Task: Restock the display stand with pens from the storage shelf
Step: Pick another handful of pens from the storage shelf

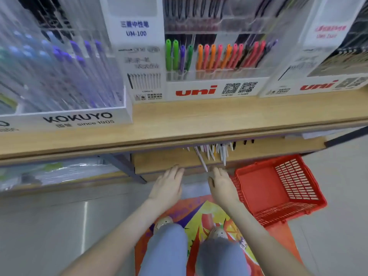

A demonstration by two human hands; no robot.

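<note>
At the upper left of the frame the KOKUYO display stand (79,118) is sitting on the wooden display shelf (199,120), holding blue and purple pens. To its right the uni display stand (215,89) is showing coloured pens (213,56) in green, orange and pink. Below centre I am reaching my left hand (169,184) to the front edge of the lower storage shelf (159,162), fingers straight and holding nothing. The white pens (217,151) are lying on that shelf under the upper board — one slanted pen (201,160) is sticking out, its tip just beside my right hand (222,186), whose fingers are lying loose, gripping nothing. At the lower right a red basket (294,182) is standing on the floor.
</note>
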